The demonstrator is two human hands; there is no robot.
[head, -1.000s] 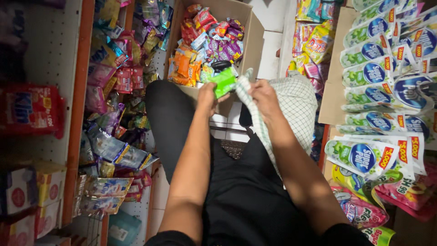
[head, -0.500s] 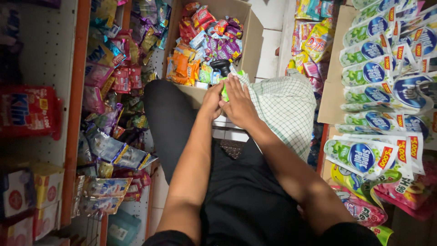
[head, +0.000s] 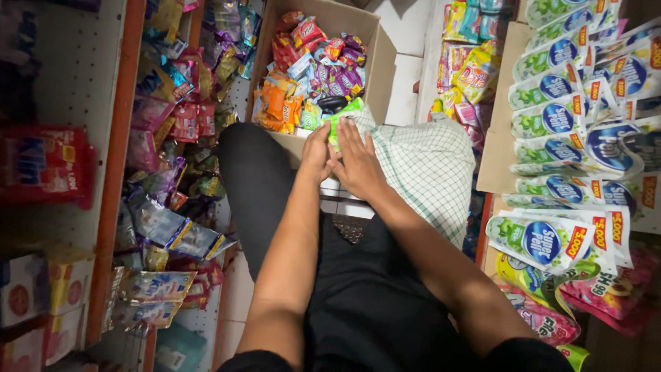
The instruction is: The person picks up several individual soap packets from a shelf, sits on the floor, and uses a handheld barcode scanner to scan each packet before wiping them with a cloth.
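Observation:
My left hand (head: 315,153) and my right hand (head: 358,164) meet above my knees, at the near edge of an open cardboard box (head: 381,67) full of colourful snack packets. A bright green packet (head: 343,112) sticks out just past the fingertips. The left hand's fingers curl onto its near end. The right hand lies flat with fingers spread, touching the packet and the edge of a white checked cloth (head: 430,172) that drapes over my right knee. My legs are in black trousers (head: 258,179).
On the left, a pegboard shelf (head: 76,76) with an orange upright holds hanging sachets and boxes. On the right, cards of green-and-white pouches (head: 571,124) and pink packets hang close to my right arm. Yellow snack bags (head: 475,69) sit beyond the cloth on the tiled floor.
My right hand left the cloth's upper edge and moved left to join the left hand. The green packet shifted slightly forward toward the box.

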